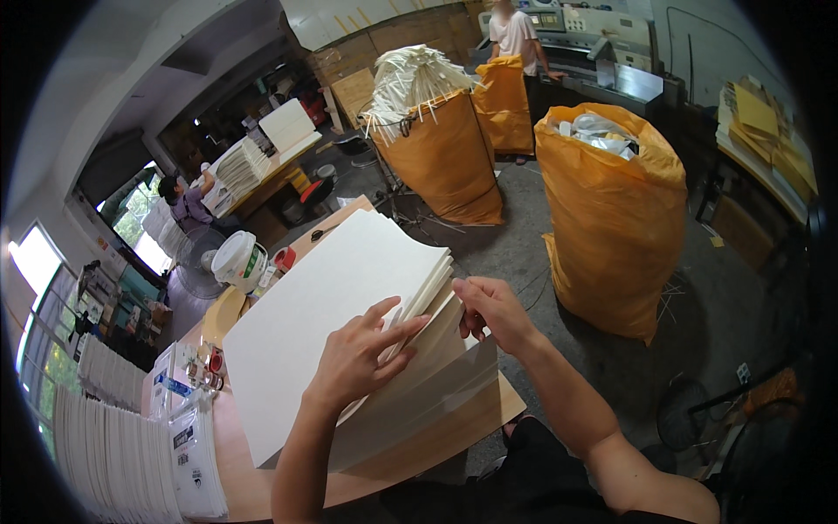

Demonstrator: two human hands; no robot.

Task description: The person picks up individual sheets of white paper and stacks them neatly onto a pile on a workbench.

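Observation:
A thick stack of large white paper sheets (323,288) lies in front of me, its upper sheets lifted and fanned in separate bundles along the right edge. My left hand (360,354) rests on that edge with its fingers spread, some of them beside the raised sheets. At the stack's right corner my right hand (495,316) is closed, thumb and fingers pinched at the sheet edges. How many sheets it grips is hidden. Below the lifted part, the rest of the stack sits on a wooden table (476,419).
Tape rolls (212,358), a white bucket (239,260) and scissors (323,232) lie beyond the stack. Tall paper piles (113,454) stand at left. Orange sacks (611,227) of scraps stand on the floor at right. Two people are farther back, one near a machine (602,52).

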